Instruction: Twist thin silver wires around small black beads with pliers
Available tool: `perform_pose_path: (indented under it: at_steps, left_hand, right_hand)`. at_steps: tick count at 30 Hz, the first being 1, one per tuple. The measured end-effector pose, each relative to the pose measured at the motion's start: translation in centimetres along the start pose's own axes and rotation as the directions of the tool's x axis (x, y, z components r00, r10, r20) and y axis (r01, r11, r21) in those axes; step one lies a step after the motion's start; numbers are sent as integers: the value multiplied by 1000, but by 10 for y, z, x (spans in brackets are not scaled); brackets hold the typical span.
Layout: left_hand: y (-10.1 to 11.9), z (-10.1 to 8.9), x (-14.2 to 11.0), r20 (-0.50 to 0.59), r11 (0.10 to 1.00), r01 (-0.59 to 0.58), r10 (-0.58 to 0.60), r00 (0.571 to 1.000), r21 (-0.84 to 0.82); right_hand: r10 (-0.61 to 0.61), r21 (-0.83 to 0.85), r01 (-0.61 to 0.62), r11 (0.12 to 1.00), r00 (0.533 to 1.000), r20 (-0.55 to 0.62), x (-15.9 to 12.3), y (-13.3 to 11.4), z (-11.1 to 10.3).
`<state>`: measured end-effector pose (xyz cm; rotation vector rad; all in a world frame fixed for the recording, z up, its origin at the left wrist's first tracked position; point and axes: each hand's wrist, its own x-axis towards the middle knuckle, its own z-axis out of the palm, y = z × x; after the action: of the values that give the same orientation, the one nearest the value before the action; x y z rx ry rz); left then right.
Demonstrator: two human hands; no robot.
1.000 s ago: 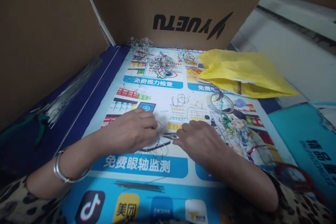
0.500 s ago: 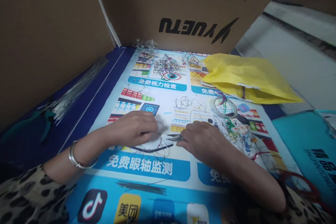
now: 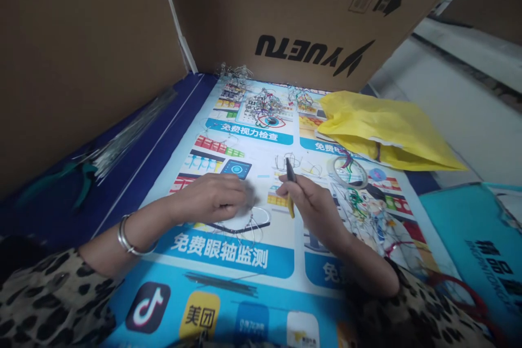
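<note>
My left hand (image 3: 214, 198) is closed, its fingertips pinching a looped piece of thin wire (image 3: 250, 223) that spreads out below them over the printed sheet. Exactly where the fingers grip it is hidden. A pair of pliers (image 3: 290, 169) is in my right hand (image 3: 314, 206), with the dark jaws pointing up and away and a yellow handle (image 3: 291, 206) showing below the fingers. The pliers stand apart from the wire, to its right. Beyond them lie several bent wire loops (image 3: 287, 161).
Dark straight wires (image 3: 222, 284) lie in front. At left are a silvery wire bundle (image 3: 134, 133) and teal-handled pliers (image 3: 57, 187). Wire tangles (image 3: 265, 106), a yellow bag (image 3: 383, 128) and a tape roll (image 3: 362, 179) lie farther back. Cardboard walls (image 3: 285, 5) close off the far side.
My right hand has turned the pliers upward and drawn them away from the wire, to the right. My left hand stays nearly in place. The view has shifted slightly.
</note>
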<state>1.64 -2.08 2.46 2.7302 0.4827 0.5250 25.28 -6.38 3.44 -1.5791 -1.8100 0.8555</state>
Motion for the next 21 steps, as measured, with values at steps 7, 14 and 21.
perform_pose_path:
  at_steps: [7,14,21]
  left_hand:
    - [2,9,-10,-35,998,57,-57,998,-14]
    - [5,6,-8,-46,997,62,-63,997,-37]
    - [11,10,-12,-48,985,172,-170,984,28]
  right_hand:
    - [-114,-47,115,992,993,27,-9,8,18]
    - [-309,-327,357,875,932,191,-16,7,11]
    - [-287,-619,421,663,906,310,-38,-12,7]
